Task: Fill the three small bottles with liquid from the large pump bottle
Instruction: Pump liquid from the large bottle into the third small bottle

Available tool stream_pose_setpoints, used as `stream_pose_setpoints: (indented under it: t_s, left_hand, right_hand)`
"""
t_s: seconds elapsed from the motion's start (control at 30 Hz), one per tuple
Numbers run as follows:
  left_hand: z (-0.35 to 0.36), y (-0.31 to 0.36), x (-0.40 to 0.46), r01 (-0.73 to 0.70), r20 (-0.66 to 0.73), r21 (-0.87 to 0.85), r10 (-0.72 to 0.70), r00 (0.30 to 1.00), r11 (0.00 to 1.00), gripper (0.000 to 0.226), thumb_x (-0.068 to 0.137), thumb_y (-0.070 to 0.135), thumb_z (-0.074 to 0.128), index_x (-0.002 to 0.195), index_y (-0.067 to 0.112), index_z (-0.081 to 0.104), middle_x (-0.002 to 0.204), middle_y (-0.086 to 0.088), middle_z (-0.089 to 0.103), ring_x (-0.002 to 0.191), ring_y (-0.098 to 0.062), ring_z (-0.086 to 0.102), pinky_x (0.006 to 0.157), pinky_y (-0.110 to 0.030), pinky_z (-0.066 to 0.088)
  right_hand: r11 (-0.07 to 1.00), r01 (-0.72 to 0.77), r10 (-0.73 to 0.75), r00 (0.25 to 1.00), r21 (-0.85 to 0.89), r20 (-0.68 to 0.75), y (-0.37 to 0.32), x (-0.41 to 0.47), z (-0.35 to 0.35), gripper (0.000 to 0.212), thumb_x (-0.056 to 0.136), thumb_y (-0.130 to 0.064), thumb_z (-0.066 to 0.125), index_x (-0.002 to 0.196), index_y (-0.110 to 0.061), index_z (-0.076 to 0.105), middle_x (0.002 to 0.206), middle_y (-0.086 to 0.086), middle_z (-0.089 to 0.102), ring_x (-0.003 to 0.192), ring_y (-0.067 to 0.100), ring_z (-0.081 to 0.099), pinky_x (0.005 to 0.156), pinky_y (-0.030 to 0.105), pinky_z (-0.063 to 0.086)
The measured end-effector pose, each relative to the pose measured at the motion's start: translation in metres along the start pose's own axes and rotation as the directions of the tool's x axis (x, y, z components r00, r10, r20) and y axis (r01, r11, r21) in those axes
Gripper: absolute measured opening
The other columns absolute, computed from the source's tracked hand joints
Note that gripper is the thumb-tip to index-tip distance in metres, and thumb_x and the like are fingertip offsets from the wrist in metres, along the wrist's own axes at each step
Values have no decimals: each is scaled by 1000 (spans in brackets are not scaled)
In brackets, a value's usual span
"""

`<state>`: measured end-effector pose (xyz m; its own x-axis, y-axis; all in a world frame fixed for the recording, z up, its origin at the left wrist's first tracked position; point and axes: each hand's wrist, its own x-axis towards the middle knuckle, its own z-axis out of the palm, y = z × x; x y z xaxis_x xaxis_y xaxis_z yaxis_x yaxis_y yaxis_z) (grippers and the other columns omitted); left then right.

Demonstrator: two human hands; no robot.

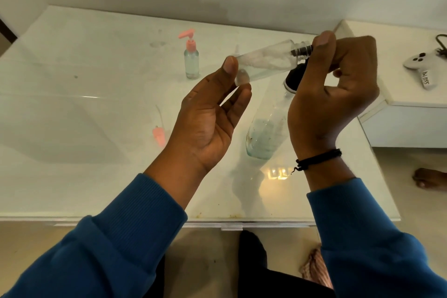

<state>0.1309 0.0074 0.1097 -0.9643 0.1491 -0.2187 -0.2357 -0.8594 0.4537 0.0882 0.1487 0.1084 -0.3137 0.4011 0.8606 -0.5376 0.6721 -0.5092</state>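
Left hand (212, 113) pinches small clear bottle (263, 60) base; right hand (333, 87) grips black nozzle (302, 51) — keep mouths aligned, bottle steady.

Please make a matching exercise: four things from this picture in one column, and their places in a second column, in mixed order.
Things:
1. small clear bottle
2. pink-pump bottle
3. loose pink pump
4. game controller

Places:
A. lying flat on the table, left of the left hand
B. on the white cabinet at right
C. held tilted between both hands, right hand at its neck
D. standing upright far back on the table

Pairs: 1-C, 2-D, 3-A, 4-B
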Motion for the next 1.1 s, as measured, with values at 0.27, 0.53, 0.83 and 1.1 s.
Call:
stream_pose_setpoints:
  t_s: [0.27,0.53,0.83,1.1]
  left_hand:
    - [-1,1,1,-3,-2,7,3,1000,1000,36,68,22,74,102,10,72,107,-9,74,86,-15,73,73,-24,61]
    - [-1,1,1,0,1,7,0,1000,1000,34,69,22,74,101,10,72,106,-8,74,86,-15,73,72,-23,61]
    - [-1,0,1,-5,2,7,5,1000,1000,32,69,21,74,99,10,72,101,-7,75,82,-13,73,70,-22,61]
    - [-1,0,0,0,-7,3,0,1000,1000,35,69,21,74,102,10,71,99,-6,75,83,-14,73,69,-22,60]
  right_hand:
    - [1000,-11,11,1000,-3,2,-3,4,2,35,98,-7,60,63,-4,55,66,3,47,64,17,40,62,34,36]
    - [1000,-12,12,1000,10,0,-2,5,3,35,98,-7,60,63,-5,54,65,2,47,64,13,39,61,35,36]
    - [1000,-9,9,1000,4,4,-3,8,3,34,97,-6,61,63,-7,54,66,-1,47,63,19,41,62,31,35]
    - [1000,-13,13,1000,10,15,0,3,1,35,98,-6,60,63,-4,55,64,7,51,63,21,42,61,35,35]
